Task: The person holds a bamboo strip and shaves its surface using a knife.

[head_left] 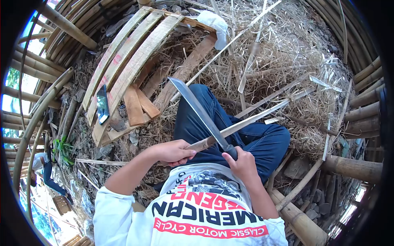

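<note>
Printed white T-shirt (209, 205) fabric is seen nearest. Above blue jeans (269, 137), a bamboo strip (254, 118) is gripped near one end by the left hand (174, 152); it is crossed by a machete (197, 107), clasped at its dark handle (231, 152) by the right hand (243, 162). Shavings (287, 49) are strewn beyond.

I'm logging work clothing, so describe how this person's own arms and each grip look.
The left sleeve and right sleeve are white, loose, and end near the elbows, leaving the forearms bare. The left grip and right grip are ungloved, with no watch or bracelet visible.
</note>
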Demonstrator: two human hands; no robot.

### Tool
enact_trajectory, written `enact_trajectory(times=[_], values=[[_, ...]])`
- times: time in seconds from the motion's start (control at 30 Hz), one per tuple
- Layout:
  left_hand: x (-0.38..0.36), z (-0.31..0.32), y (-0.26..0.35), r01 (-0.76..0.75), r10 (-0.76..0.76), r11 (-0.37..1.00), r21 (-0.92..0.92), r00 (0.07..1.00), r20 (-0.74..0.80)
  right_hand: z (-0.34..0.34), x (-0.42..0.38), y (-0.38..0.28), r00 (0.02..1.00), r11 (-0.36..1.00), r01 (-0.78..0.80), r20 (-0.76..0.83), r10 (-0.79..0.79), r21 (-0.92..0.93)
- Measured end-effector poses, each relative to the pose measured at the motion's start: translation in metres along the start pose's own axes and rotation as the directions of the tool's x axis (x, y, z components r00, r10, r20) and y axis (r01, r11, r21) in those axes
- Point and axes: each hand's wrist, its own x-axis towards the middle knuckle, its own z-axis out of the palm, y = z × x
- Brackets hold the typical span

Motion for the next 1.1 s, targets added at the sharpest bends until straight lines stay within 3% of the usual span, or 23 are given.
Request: enact_trajectory(times=[0.17, 0.33, 0.83, 0.93, 1.0, 1.1], values=[[-0.002, 0.001, 0.010, 0.034, -0.032, 0.998, 0.056, 0.999, -0.040, 0.009, -0.005, 0.002, 0.996, 0.996, 0.082, -0.028, -0.081, 0.035], [-0.015, 0.009, 0.023, 0.059, -0.053, 0.996, 0.067, 0.995, -0.089, 0.009, -0.005, 0.008, 0.999, 0.995, 0.037, -0.030, -0.035, 0.090], [-0.026, 0.012, 0.011, 0.089, -0.087, 0.996, 0.019, 0.993, -0.079, 0.004, -0.013, 0.023, 0.997, 0.997, 0.038, -0.065, -0.042, -0.060], [-0.034, 0.005, 0.006, 0.117, -0.115, 0.993, 0.027, 0.991, -0.068, -0.005, -0.009, 0.047, 0.984, 0.992, -0.100, -0.152, 0.087, -0.080], [-0.032, 0.007, -0.001, 0.082, -0.080, 0.996, 0.024, 0.994, -0.073, -0.010, -0.009, 0.056, 0.987, 0.985, -0.061, -0.155, 0.036, -0.163], [-0.040, 0.006, 0.005, 0.093, -0.092, 0.996, 0.010, 0.993, -0.076, -0.015, -0.010, 0.052, 0.987, 0.991, -0.058, -0.157, 0.039, -0.122]])
